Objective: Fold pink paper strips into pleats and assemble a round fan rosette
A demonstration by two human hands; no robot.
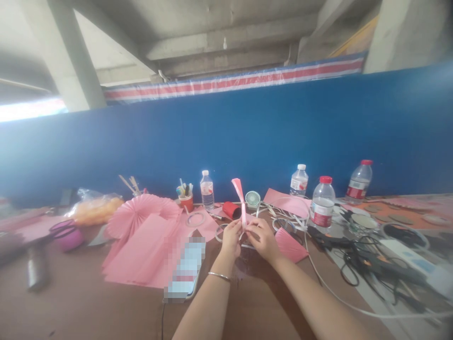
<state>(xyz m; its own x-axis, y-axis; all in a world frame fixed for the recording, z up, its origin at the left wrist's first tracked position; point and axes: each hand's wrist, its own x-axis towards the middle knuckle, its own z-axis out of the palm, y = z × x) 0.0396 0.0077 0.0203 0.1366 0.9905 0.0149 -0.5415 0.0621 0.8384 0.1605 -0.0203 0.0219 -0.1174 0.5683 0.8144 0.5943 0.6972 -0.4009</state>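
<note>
Upright between my hands stands a narrow folded pink paper, flared at the top and paler lower down. My left hand wears a bangle at the wrist and pinches the paper's lower end. From the other side, the closed fingers of my right hand grip the same end. My fingertips hide part of it. A pleated pink paper piece lies just right of my right hand. Behind my hands are a red cylinder on its side and a small green fan.
Left of my arms lie a phone, pink paper sheets and a pink paper fan. A pen cup and a water bottle stand behind. Rightward are a red-capped bottle, tape rolls and tangled black cables.
</note>
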